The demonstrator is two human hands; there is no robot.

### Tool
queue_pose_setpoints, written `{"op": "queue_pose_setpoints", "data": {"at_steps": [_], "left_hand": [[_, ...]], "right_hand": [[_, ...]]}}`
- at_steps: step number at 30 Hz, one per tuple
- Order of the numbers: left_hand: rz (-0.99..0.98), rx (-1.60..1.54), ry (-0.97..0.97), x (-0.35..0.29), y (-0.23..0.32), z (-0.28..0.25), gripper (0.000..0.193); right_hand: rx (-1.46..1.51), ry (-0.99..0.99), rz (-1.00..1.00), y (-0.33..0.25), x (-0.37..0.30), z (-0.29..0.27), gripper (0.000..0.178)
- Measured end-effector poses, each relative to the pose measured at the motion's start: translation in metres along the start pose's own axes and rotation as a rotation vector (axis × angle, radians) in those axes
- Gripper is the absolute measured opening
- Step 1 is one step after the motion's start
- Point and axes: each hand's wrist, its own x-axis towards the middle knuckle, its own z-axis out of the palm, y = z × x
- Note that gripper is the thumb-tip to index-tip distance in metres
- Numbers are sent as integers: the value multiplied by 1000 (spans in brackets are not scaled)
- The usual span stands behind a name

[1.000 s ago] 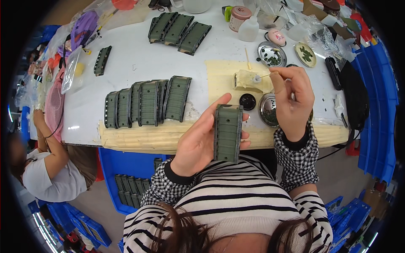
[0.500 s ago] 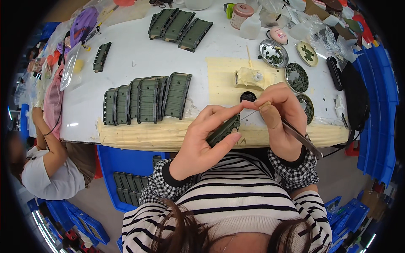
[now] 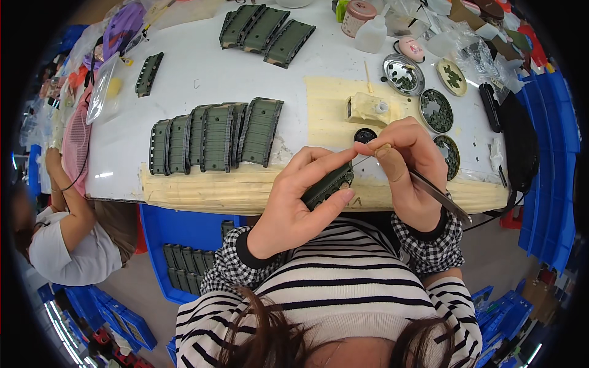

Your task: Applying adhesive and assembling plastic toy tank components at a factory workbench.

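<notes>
**Ribbed green part [image 3: 326, 187] and metal tool [image 3: 439, 196] in two-handed grasp**

Left hand [image 3: 289, 205]: clasped around the ribbed green part, thumb on the near side, fingers over the far side. Right hand [image 3: 416, 165]: pinching a thin pin [image 3: 364, 160] between thumb and index finger, with the metal tool lodged in the same grasp, tail toward the lower right. Pin directed at the exposed end of the part; contact too fine to tell. Part location: in the left hand, above the near edge of the white surface [image 3: 190, 67].

Just beyond the hands: a round black dish [image 3: 365, 136], then a tape-wrapped block [image 3: 366, 109] on a pale yellow sheet [image 3: 325, 98]. To the right: a silver tin [image 3: 417, 75] and two darker tins [image 3: 421, 111], all with small green pieces inside.

To the left: an overlapping row of similar green parts [image 3: 261, 132]. Farther back: a smaller group of green parts [image 3: 289, 43]. Below surface level, left: a blue crate [image 3: 184, 224] with more green parts inside. Far left: a person in a white shirt [image 3: 80, 248].
</notes>
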Motion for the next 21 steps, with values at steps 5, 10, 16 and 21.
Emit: {"op": "queue_pose_setpoints", "data": {"at_steps": [5,10,16,21], "left_hand": [[-7,-35,-6,-1,-2,-1,48],[-179,-516,-62,-4,-10,-3,52],[-213,-1211,-82,0,-21,5,53],[-251,-1208,-57,-5,-28,4,53]], "right_hand": [[84,81,31,0,2,-1,9],[-298,374,-150,22,19,-19,9],[-676,267,-171,32,24,-24,20],[-597,219,-241,15,10,-29,20]]}}
